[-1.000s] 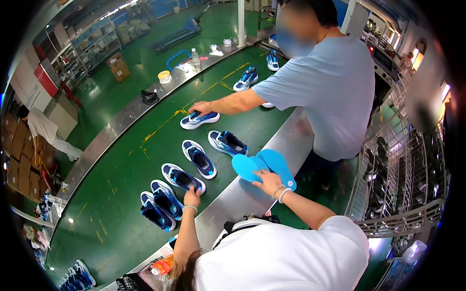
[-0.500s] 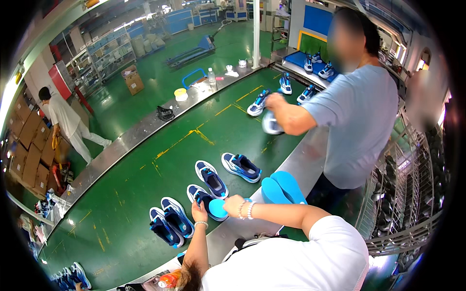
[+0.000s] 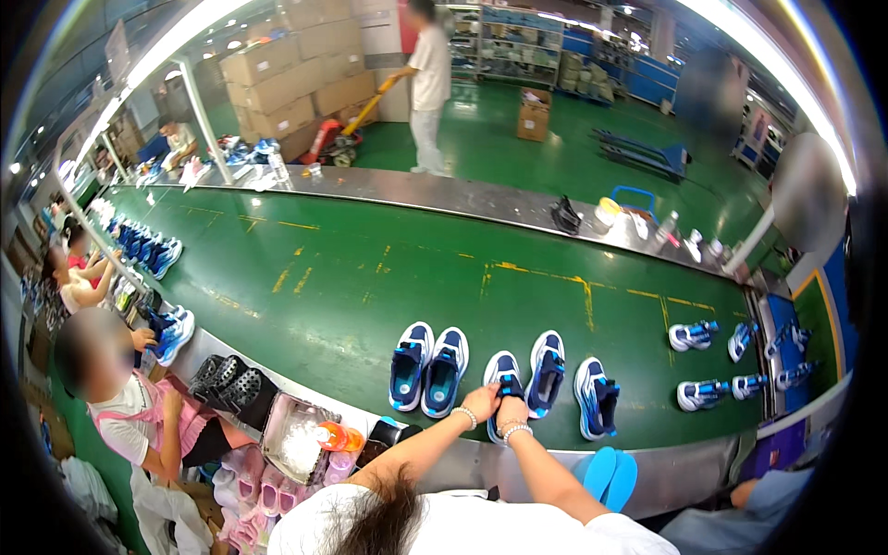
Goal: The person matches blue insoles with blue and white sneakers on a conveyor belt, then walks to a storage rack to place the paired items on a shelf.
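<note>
The green counter carries spaced shoes and, at its metal edge, blue insoles. Between neighbours, the navy-white shoe points toe-away, long axis across the counter. Left grip grasps its collar; right grip blocks its opening, closure hidden.

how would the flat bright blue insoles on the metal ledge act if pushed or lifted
The flat, bright blue insoles would probably feel light, since they look thin. They may flex when lifted, being broad for their thickness. Pushed, they might slide rather than roll, as they lie flat on the silver metal ledge.
</note>
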The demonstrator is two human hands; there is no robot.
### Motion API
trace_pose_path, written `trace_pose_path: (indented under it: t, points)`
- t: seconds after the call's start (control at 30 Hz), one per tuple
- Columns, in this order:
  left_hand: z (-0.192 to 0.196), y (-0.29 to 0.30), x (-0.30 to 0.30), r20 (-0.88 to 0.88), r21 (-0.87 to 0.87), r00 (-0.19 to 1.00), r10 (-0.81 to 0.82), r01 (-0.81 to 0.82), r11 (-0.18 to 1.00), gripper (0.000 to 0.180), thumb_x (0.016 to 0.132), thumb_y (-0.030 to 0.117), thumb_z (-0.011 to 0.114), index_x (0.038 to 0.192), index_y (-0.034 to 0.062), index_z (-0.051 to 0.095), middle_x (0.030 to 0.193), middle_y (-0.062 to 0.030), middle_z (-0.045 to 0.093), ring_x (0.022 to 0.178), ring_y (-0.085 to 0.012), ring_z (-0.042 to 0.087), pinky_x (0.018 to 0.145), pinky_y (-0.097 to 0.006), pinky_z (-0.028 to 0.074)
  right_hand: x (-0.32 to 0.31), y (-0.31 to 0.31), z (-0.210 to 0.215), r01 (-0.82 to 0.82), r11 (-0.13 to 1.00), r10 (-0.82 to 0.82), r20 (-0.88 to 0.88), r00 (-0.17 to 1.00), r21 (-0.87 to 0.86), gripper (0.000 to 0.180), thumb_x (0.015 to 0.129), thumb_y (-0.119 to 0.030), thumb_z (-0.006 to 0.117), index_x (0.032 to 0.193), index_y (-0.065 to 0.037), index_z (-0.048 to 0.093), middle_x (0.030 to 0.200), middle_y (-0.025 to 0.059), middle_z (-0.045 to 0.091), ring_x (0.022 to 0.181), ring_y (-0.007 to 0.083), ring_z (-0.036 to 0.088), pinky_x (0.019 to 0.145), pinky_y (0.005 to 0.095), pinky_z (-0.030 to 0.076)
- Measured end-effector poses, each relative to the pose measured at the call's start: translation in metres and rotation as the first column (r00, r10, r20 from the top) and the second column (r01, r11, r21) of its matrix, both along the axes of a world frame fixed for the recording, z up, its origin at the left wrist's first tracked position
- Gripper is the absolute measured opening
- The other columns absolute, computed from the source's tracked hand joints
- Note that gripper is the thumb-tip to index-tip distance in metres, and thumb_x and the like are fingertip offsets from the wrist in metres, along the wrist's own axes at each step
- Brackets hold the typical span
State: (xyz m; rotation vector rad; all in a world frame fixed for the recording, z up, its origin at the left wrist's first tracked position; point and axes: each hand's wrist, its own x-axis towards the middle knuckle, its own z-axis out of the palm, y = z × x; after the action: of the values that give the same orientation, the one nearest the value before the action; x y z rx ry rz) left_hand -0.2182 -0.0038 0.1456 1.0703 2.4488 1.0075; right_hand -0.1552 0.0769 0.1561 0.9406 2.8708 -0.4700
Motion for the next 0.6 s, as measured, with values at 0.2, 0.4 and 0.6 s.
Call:
trace_pose_path:
  t: [0.2, 0.4, 0.6]
  points:
    - [-0.004, 0.001, -0.002, 0.118, -0.022, 0.993, -0.006, 0.008, 1.0, 0.032, 0.078, 0.018, 0.041, 0.106, 0.0027, 0.047, 0.103, -0.0185, 0.052, 0.091, -0.0323, 0.051, 0.078, -0.037, 0.042, -0.026, 0.024, -0.069, 0.057, 0.952, -0.105, -0.144, 0.984, -0.299, 0.021, 0.078, -0.021, 0.044, 0.089, -0.006, 0.053, 0.089, 0.0141, 0.057, 0.08, 0.0269, 0.055, 0.068, 0.0335, 0.044]
    - [0.007, 0.006, 0.006, 0.124, 0.013, 0.992, 0.004, -0.006, 1.0, 0.032, 0.078, 0.017, 0.043, 0.107, 0.0042, 0.047, 0.101, -0.0184, 0.053, 0.091, -0.0323, 0.051, 0.078, -0.037, 0.041, -0.02, 0.035, -0.114, -0.146, 0.988, 0.137, -0.147, 0.98, -0.055, 0.026, 0.081, -0.025, 0.044, 0.098, -0.007, 0.051, 0.098, 0.011, 0.055, 0.089, 0.0232, 0.052, 0.076, 0.0305, 0.042]
    - [-0.014, 0.003, 0.018, 0.081, 0.279, 0.966, 0.245, -0.258, 0.925, 0.034, 0.076, 0.02, 0.05, 0.106, 0.0029, 0.049, 0.105, -0.0189, 0.051, 0.096, -0.0326, 0.048, 0.081, -0.035, 0.039, 0.01, 0.002, -0.002, 0.058, 0.926, -0.092, -0.075, 0.993, -0.372, 0.03, 0.078, -0.016, 0.044, 0.101, 0.002, 0.05, 0.108, 0.0204, 0.048, 0.095, 0.0341, 0.049, 0.081, 0.0386, 0.04]
